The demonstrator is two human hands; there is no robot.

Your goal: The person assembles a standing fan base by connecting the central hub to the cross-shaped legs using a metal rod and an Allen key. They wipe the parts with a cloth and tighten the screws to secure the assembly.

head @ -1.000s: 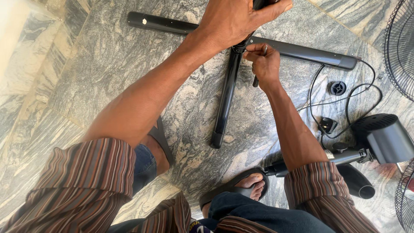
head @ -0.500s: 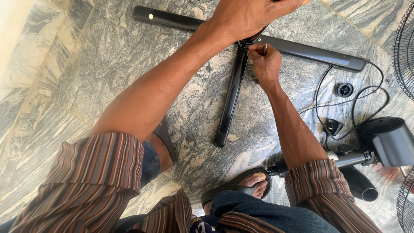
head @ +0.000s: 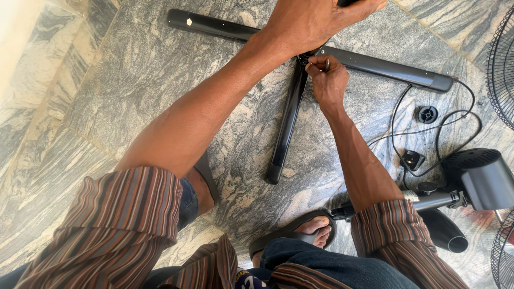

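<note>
Change: since the frame half a second before, both hands had barely shifted; the view had slid slightly, and the right hand's pinch sat a touch lower against the hub.
Left hand: the left hand (head: 313,21) lay pressed flat, fingers closed down over the centre of the black cross base (head: 286,120), holding it to the floor.
Right hand: the right hand (head: 327,80) had its fingertips pinched together around a small metal screw (head: 326,65), right at the joint where the legs met.
Base position: it lay on the grey veined stone floor (head: 134,80), one leg pointing toward the person, the long bar running across the top of the view.
Beside it: a black power cord (head: 436,128) looped to the right, near a small round black cap (head: 427,114).
Lower right: the fan motor housing (head: 484,179) lay on its pole, well apart from the hands.
Right edge: a wire fan grille (head: 503,64) showed partly.
</note>
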